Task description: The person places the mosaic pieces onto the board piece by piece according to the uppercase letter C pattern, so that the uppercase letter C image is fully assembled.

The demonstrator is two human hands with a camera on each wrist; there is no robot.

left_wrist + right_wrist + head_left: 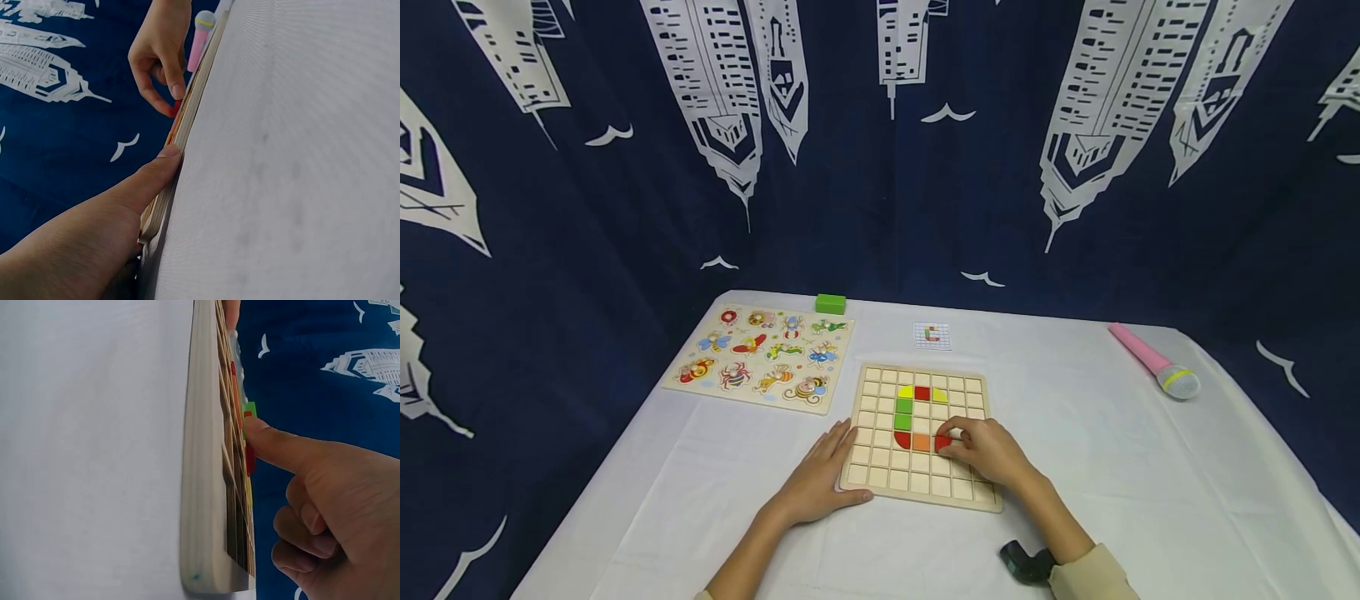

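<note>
On the table lies a wooden grid board (880, 479) with colored tiles forming an open shape. Its tiles include yellow corner pieces (939, 395), a red square (922, 393), green tiles (903, 414), an orange tile (921, 442) and a red rounded tile (902, 440). My right hand (988, 450) pinches another red tile (943, 443) between thumb and finger, right of the orange one; the fingertips partly cover it. My left hand (820, 479) rests at the board's lower left corner, fingers extended along the left side, thumb (147, 178) against the near edge.
Behind the board lies a small pattern card (932, 336). An insect picture puzzle (797, 400) lies to the left, with a green block (831, 304) at its far edge. A pink toy microphone (1150, 358) is at the right. A black object (1024, 562) is by the right wrist.
</note>
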